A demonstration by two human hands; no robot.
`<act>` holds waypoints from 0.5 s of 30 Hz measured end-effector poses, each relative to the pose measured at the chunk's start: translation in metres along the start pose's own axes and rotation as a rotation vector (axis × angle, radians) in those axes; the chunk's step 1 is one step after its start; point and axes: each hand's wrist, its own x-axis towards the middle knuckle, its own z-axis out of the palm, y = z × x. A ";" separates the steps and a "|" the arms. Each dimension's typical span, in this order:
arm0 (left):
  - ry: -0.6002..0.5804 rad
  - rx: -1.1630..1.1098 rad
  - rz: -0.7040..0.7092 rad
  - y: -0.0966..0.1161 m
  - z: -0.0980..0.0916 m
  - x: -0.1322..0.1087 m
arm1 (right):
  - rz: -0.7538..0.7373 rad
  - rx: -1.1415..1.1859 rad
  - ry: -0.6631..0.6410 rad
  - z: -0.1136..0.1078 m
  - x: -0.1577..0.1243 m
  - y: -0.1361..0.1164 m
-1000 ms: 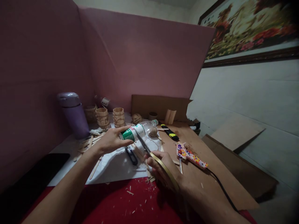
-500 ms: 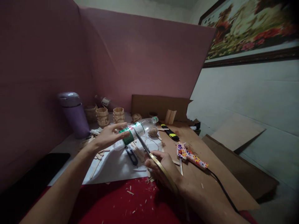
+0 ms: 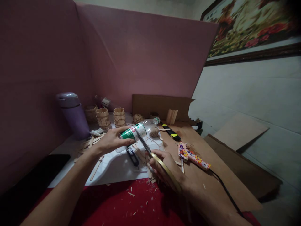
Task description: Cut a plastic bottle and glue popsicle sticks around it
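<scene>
My left hand (image 3: 115, 140) is closed round the lower part of a clear plastic bottle (image 3: 129, 133) with a green and white label. The bottle lies tilted, its capped neck pointing to the far right. My right hand (image 3: 166, 166) grips a pair of scissors (image 3: 162, 164) with gold-coloured handles. Their dark blades reach the label at the middle of the bottle; whether they have cut into it I cannot tell. Below the bottle lies a dark utility knife (image 3: 132, 156). A ball of twine (image 3: 154, 132) shows beside the bottle.
Two wooden-stick cups (image 3: 119, 117) and a purple flask (image 3: 75, 121) stand at the back left. A flowered glue gun (image 3: 192, 158) with a black cord and a yellow-black cutter (image 3: 171, 132) lie on the right cardboard. Loose craft sticks (image 3: 96, 168) and scraps are strewn about.
My left hand has closed more around the bottle's lower end, and the bottle has turned slightly, showing more of the label. The scissors stay against it.
</scene>
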 end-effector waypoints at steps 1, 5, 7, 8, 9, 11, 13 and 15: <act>0.004 0.025 0.015 0.001 0.001 0.000 | 0.007 0.013 -0.007 0.000 0.000 0.000; 0.052 0.111 0.027 0.002 0.004 -0.001 | -0.002 0.031 -0.014 0.000 0.000 -0.001; 0.071 0.138 0.023 0.002 0.004 -0.001 | -0.011 0.043 -0.017 0.000 0.000 -0.001; 0.076 0.148 0.025 0.003 0.004 -0.001 | -0.010 0.049 -0.016 0.001 0.000 -0.001; 0.078 0.153 0.028 0.003 0.004 -0.002 | -0.004 0.057 -0.012 0.001 0.000 -0.001; 0.075 0.163 0.035 0.003 0.004 -0.001 | 0.004 0.078 0.000 0.002 -0.001 -0.003; 0.075 0.185 0.037 0.002 0.004 -0.001 | 0.007 0.098 0.013 0.003 -0.003 -0.005; 0.076 0.211 0.038 0.000 0.003 -0.001 | 0.018 0.102 0.030 0.004 -0.004 -0.008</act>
